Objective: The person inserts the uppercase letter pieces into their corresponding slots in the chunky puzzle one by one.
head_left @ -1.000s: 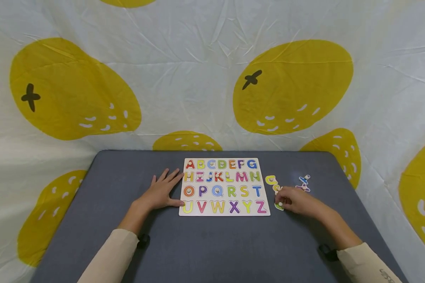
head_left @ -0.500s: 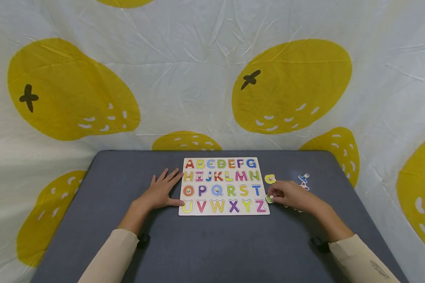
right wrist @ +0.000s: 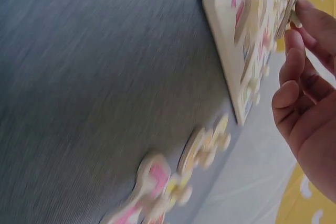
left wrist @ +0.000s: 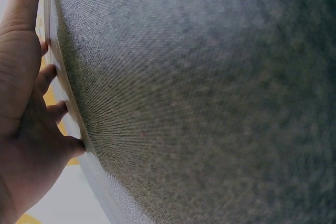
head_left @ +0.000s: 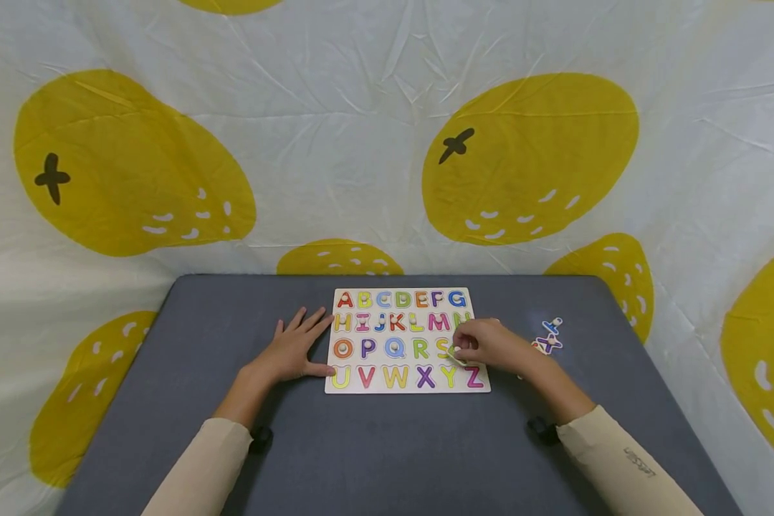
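The board (head_left: 355, 362) mid-frame looks filled up top, bare below: left hand (head_left: 290, 355) spread, right hand (head_left: 490, 345) pinching a piece (right wrist: 286, 18), loose letters (head_left: 548, 342) remaining centre-right.

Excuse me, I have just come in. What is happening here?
A person's right hand pinches a small piece over the right part of an alphabet board. The piece's letter is unreadable. The left hand rests spread at the board's left edge. Several knobbed letters already sit in the board; loose pieces lie on the table to its right.
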The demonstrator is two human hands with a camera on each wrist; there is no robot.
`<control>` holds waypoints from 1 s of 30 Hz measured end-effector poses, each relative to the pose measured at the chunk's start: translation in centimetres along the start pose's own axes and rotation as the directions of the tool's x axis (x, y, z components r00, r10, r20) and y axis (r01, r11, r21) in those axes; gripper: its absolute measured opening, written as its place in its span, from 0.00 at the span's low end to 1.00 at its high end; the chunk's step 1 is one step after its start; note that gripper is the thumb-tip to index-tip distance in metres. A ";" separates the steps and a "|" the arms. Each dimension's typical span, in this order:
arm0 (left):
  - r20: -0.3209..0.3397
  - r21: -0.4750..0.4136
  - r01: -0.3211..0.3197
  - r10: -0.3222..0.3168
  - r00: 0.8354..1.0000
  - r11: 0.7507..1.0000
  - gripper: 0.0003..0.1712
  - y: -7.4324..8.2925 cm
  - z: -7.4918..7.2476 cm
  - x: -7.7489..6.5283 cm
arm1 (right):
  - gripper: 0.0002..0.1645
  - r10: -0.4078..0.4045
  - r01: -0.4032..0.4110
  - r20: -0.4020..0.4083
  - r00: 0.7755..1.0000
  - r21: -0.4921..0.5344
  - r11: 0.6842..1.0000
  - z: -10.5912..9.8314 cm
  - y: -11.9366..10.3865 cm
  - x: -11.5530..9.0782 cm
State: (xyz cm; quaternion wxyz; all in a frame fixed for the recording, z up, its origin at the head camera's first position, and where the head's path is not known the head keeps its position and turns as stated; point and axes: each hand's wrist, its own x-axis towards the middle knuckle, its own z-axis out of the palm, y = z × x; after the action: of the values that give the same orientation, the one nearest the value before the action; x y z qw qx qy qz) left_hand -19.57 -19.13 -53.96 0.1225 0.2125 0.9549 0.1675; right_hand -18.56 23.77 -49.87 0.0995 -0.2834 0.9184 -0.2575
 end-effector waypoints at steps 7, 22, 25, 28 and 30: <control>-0.005 0.006 -0.003 0.003 1.000 1.000 0.67 0.0 0.0 0.0 | 0.14 -0.003 0.002 -0.035 0.999 -0.053 0.999 1.7 -1.2 2.4; -0.006 0.001 -0.006 0.006 1.000 1.000 0.67 0.0 0.1 0.0 | 0.16 0.105 -0.111 -0.055 0.993 -0.127 0.986 4.0 -3.8 5.7; -0.007 -0.003 -0.007 0.007 1.000 1.000 0.67 0.0 0.0 -0.1 | 0.16 0.126 -0.133 -0.057 0.990 -0.134 0.982 4.3 -4.0 5.9; -0.008 -0.004 -0.009 0.009 1.000 1.000 0.67 0.0 0.0 -0.1 | 0.16 0.131 -0.139 -0.062 0.989 -0.137 0.981 4.5 -4.0 6.1; -0.008 -0.006 -0.010 0.010 1.000 1.000 0.67 0.0 0.0 -0.1 | 0.16 0.130 -0.138 -0.067 0.989 -0.144 0.980 4.6 -4.1 6.1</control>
State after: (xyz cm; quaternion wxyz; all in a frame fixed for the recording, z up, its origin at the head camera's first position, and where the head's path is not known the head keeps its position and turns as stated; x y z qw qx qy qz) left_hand -19.48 -19.23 -53.95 0.1185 0.2164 0.9538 0.1716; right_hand -20.15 15.47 -51.83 0.0689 -0.2200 0.9545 -0.1894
